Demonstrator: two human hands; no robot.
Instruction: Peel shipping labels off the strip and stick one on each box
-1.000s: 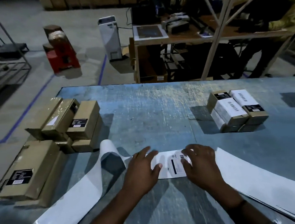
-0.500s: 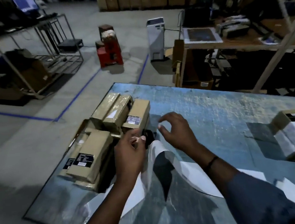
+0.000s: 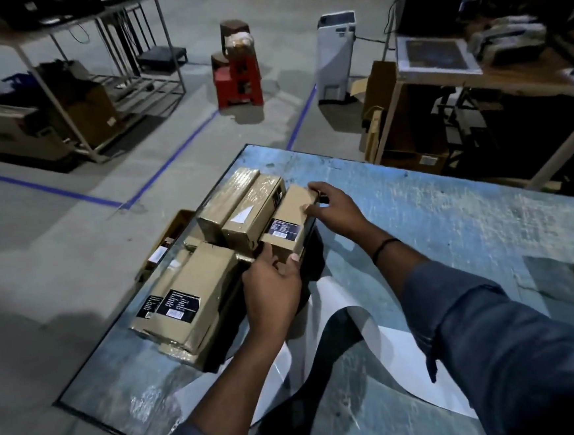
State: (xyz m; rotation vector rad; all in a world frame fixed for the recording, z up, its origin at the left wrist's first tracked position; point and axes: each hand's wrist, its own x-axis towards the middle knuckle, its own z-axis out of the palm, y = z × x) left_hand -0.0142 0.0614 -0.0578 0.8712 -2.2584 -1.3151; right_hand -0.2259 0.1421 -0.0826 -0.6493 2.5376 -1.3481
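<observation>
Blue table (image 3: 451, 225): L grip (image 3: 273, 287) & R grip (image 3: 340, 213) both clasp rightmost box (image 3: 293, 210).

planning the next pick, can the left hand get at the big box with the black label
Probably yes: the big box lies right beside the left hand, its top uncovered. But that hand now grips the near end of the small box and must let go first.
</observation>
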